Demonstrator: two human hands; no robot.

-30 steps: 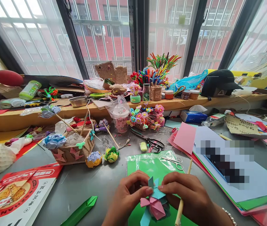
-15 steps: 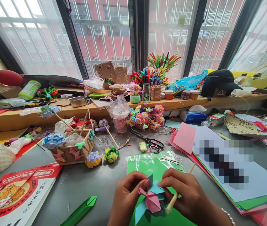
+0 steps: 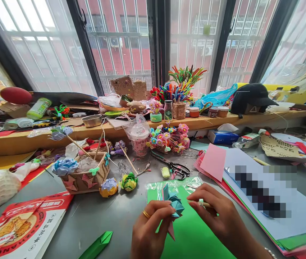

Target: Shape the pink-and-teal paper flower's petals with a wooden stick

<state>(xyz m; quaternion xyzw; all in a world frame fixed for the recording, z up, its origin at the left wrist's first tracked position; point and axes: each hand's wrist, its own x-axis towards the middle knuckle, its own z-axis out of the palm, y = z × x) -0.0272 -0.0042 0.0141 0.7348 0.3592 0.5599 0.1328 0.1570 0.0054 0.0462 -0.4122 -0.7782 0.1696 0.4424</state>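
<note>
My left hand (image 3: 149,230) pinches the paper flower (image 3: 174,205) over the green paper (image 3: 193,237); my right hand (image 3: 217,216) is closed on the stick (image 3: 204,204). The red flyer (image 3: 20,225) has print I can't read.

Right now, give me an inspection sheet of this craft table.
Surface: grey table, crowded.
Job's things: blue-and-pink paper flower over green paper pack; thin stick.
Clutter: black scissors, basket of paper flowers, coloured paper stack, green folded strip.
Hands: left hand pinches the flower; right hand grips the stick.
Cables: nothing seen.
Surroundings: barred window, shelf of supplies, black cap.
</note>
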